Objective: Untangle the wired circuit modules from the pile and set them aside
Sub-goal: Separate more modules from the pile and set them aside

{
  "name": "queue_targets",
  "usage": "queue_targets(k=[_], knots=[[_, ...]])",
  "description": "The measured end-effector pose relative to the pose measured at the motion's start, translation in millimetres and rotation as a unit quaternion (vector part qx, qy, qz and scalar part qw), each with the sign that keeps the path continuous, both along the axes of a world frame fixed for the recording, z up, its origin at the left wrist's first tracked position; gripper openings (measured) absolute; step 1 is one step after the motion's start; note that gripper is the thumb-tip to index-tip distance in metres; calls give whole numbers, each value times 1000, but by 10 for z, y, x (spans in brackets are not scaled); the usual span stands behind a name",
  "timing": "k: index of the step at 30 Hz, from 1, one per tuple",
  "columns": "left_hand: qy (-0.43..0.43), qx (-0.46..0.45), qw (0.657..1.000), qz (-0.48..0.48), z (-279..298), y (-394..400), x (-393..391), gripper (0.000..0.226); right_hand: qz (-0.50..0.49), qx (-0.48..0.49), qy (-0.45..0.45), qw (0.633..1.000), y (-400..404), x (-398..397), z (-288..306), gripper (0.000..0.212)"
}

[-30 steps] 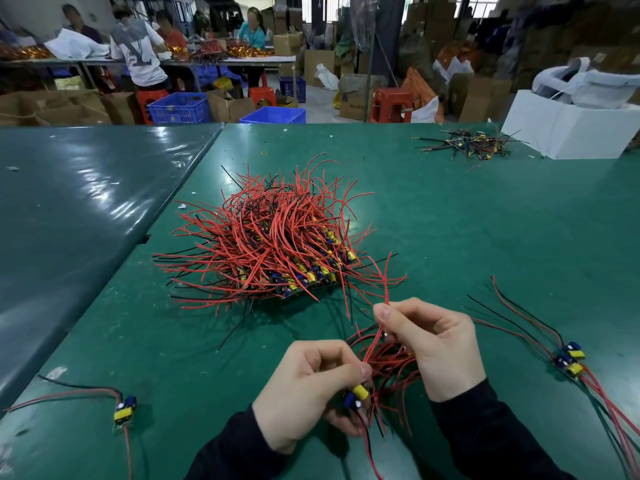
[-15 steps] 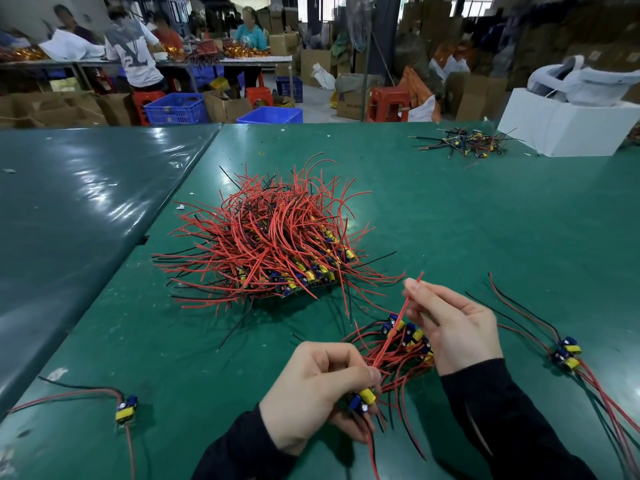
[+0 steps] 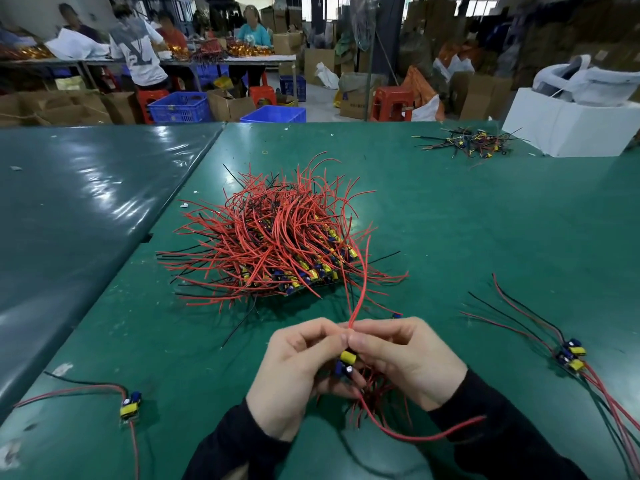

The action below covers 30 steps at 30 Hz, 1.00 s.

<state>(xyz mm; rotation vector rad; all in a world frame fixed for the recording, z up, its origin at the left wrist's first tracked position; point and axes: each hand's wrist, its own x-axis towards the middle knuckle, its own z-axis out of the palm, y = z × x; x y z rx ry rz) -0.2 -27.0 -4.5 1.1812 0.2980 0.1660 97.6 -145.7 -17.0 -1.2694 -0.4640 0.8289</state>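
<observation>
A big pile of red-wired circuit modules (image 3: pixel 277 244) lies in the middle of the green table (image 3: pixel 450 220). In front of it my left hand (image 3: pixel 294 372) and my right hand (image 3: pixel 408 358) meet, both pinching one module (image 3: pixel 347 363) with yellow and blue parts. Its red wire (image 3: pixel 362 289) rises from between my fingertips toward the pile; another red wire (image 3: pixel 415 436) curves out below my right wrist. A small clump of red wires (image 3: pixel 377 396) sits under my right hand, mostly hidden.
Separated modules lie at the right (image 3: pixel 571 356) and one at the near left (image 3: pixel 130 405). A darker wire bundle (image 3: pixel 467 142) and a white box (image 3: pixel 568 123) sit at the far right. People work at tables behind.
My right hand has come back left and closed in against my left hand. Both now pinch the same module, and its red wire stands up higher toward the pile.
</observation>
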Motion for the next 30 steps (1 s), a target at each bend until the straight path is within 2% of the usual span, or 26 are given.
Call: queue_targets(k=[2, 4, 8, 11, 14, 19, 22, 23, 24, 25, 26, 28, 30], knots=[[-2, 7, 1000, 1, -7, 3, 3, 9, -1, 19, 9, 1000, 17, -39, -16, 40], [-2, 9, 1000, -2, -14, -5, 3, 9, -29, 38, 56, 997, 23, -56, -19, 27], [-7, 8, 1000, -1, -26, -47, 2, 11, -85, 38, 68, 993, 54, -100, -11, 21], [-11, 41, 999, -13, -40, -79, -4, 14, -163, 64, 113, 978, 33, -12, 48, 8], [-6, 70, 997, -34, -47, -138, -9, 15, -255, 94, 118, 955, -61, 194, 96, 9], [-3, 74, 996, -47, -28, -134, -11, 16, -295, 110, 125, 941, -169, 344, 109, 9], [7, 64, 996, -64, -12, -64, -46, 11, -375, 195, 160, 892, -374, 559, 215, 6], [13, 64, 995, -75, -6, -34, -50, 12, -426, 211, 128, 871, -485, 628, 268, 9], [20, 63, 994, -89, -3, -8, -44, 13, -475, 202, 48, 855, -593, 657, 329, 11], [27, 61, 993, -101, 0, 17, -35, 14, -497, 169, -63, 849, -674, 640, 383, 12], [33, 59, 992, -111, -2, 33, -24, 14, -477, 127, -186, 850, -692, 579, 425, 11], [43, 66, 989, -122, -20, 43, -13, 14, -286, 50, -378, 879, -572, 337, 442, 7], [51, 70, 988, -131, -32, 34, -26, 12, -88, -27, -462, 882, -407, 108, 371, 28]])
